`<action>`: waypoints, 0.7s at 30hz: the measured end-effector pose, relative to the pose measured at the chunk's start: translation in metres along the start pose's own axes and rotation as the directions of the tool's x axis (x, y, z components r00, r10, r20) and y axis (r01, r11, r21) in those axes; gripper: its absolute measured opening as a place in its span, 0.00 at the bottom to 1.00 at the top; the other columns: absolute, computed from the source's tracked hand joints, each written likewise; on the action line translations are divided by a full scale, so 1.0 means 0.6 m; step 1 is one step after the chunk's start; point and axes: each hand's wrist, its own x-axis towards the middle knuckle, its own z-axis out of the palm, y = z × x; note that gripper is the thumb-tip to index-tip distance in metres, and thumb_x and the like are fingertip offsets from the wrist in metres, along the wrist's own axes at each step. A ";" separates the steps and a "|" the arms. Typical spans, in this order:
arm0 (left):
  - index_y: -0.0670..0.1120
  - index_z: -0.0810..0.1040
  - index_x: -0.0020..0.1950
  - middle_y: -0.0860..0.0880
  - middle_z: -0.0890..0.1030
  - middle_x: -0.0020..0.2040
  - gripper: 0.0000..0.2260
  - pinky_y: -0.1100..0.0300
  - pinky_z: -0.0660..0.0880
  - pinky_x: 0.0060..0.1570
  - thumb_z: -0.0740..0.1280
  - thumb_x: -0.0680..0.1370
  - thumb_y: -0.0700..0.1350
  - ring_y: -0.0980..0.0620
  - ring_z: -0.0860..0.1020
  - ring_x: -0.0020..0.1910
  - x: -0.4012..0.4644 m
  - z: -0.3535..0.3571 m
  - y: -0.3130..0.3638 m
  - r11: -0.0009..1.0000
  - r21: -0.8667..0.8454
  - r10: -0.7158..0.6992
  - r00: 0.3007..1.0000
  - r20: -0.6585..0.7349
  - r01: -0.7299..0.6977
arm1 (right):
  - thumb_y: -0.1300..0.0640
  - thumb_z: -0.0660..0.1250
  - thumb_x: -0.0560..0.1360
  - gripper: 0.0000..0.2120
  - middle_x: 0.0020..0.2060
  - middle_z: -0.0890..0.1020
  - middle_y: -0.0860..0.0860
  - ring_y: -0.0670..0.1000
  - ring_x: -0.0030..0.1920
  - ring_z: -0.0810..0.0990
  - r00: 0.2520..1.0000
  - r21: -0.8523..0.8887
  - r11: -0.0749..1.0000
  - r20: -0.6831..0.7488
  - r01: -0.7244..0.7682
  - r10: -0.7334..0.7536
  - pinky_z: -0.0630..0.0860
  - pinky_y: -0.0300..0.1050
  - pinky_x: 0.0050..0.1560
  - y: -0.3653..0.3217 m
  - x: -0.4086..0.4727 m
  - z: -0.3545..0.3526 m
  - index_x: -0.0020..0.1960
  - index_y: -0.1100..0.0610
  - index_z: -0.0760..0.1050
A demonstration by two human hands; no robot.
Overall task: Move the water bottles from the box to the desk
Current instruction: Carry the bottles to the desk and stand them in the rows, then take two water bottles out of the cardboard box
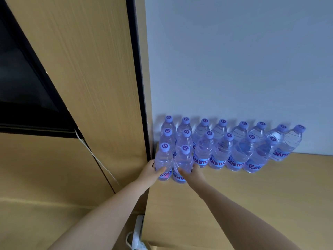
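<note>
Several clear water bottles with purple caps stand in rows on the wooden desk (252,195), against the white wall. The back row (241,130) runs along the wall, a second row (221,152) stands in front of it. At the left end, two front bottles stand upright on the desk. My left hand (150,171) is wrapped around the left front bottle (164,159), beside the wooden partition. My right hand (193,173) grips the right front bottle (182,165) low on its body. The box is out of view.
A tall wooden partition with a black edge (142,87) rises just left of the bottles. A white cable (97,156) runs down the panel at the left. A white object (137,231) lies low near the desk's front corner.
</note>
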 end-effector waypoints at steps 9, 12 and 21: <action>0.44 0.70 0.68 0.44 0.73 0.65 0.18 0.57 0.71 0.55 0.62 0.81 0.49 0.46 0.73 0.61 -0.093 -0.031 -0.087 0.955 -0.050 -0.295 0.940 -0.172 0.291 | 0.49 0.64 0.78 0.18 0.51 0.77 0.58 0.56 0.51 0.79 0.934 -0.268 0.956 0.296 -0.120 0.201 0.77 0.49 0.49 -0.014 -0.057 0.100 0.60 0.62 0.71; 0.45 0.72 0.65 0.45 0.74 0.62 0.14 0.57 0.70 0.50 0.61 0.81 0.48 0.47 0.74 0.59 -0.134 -0.066 -0.125 0.934 -0.106 -0.358 0.905 -0.229 0.342 | 0.51 0.63 0.79 0.12 0.43 0.78 0.55 0.53 0.44 0.79 0.915 -0.388 0.921 0.377 0.018 0.141 0.76 0.46 0.44 -0.034 -0.075 0.163 0.50 0.61 0.74; 0.46 0.70 0.54 0.46 0.73 0.47 0.05 0.63 0.64 0.36 0.59 0.81 0.46 0.52 0.70 0.38 -0.307 -0.259 -0.253 0.808 -0.374 -0.586 0.683 -0.435 0.455 | 0.54 0.62 0.79 0.15 0.54 0.81 0.57 0.56 0.55 0.80 0.722 -0.425 0.777 0.689 0.464 -0.055 0.76 0.50 0.58 -0.119 -0.174 0.407 0.59 0.62 0.79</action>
